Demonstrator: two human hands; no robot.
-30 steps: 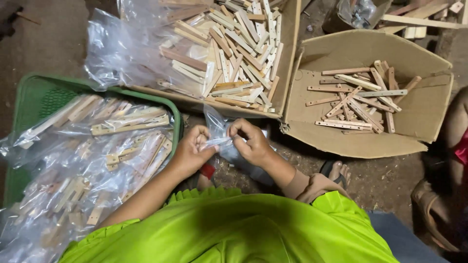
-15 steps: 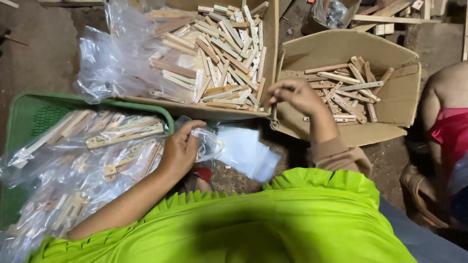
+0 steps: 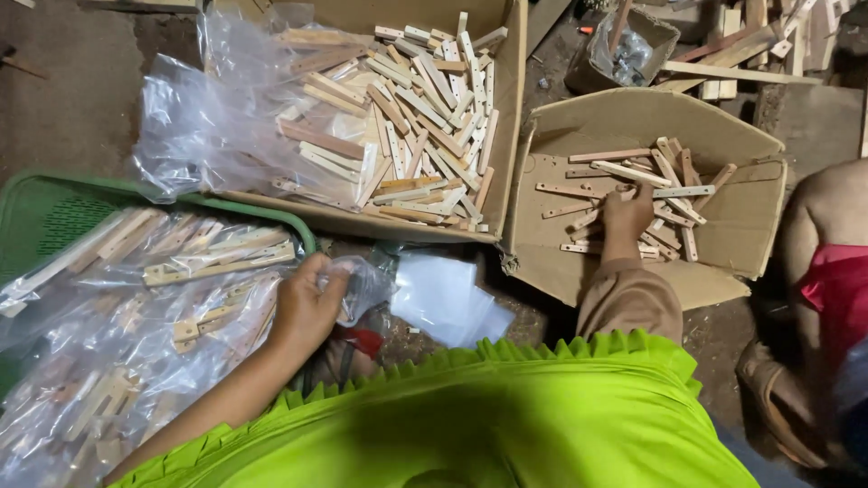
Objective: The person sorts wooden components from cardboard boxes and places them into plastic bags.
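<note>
A clear bag [image 3: 362, 287] is gripped by the left hand [image 3: 307, 307], while wood strips [image 3: 633, 194] in the carton [image 3: 750, 226] are being pinched by the right hand [image 3: 627, 215].

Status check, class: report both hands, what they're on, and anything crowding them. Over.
Left hand grips clear plastic bag. Right hand down among wooden strips in cardboard box. Bagged strips crowd the left.
</note>
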